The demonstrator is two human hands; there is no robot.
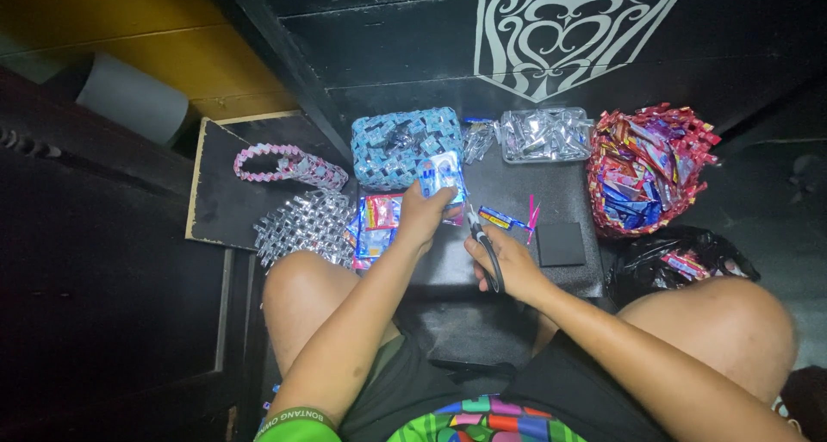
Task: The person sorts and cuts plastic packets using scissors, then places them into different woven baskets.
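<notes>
Two hands at work over a low black table (pixel 517 188), seen from the head camera. Left hand (pixel 422 218) clamped on a blue-and-white wrapper (pixel 441 175), held up just in front of a woven blue box (pixel 398 145). Right hand (pixel 510 265) closed around black scissors (pixel 484 239), blades pointing toward the wrapper. Farther right, a red woven basket (pixel 646 166) full of wrappers; at left, a silver woven mat (pixel 303 225).

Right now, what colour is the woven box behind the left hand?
Blue and white, woven box, head view.
</notes>
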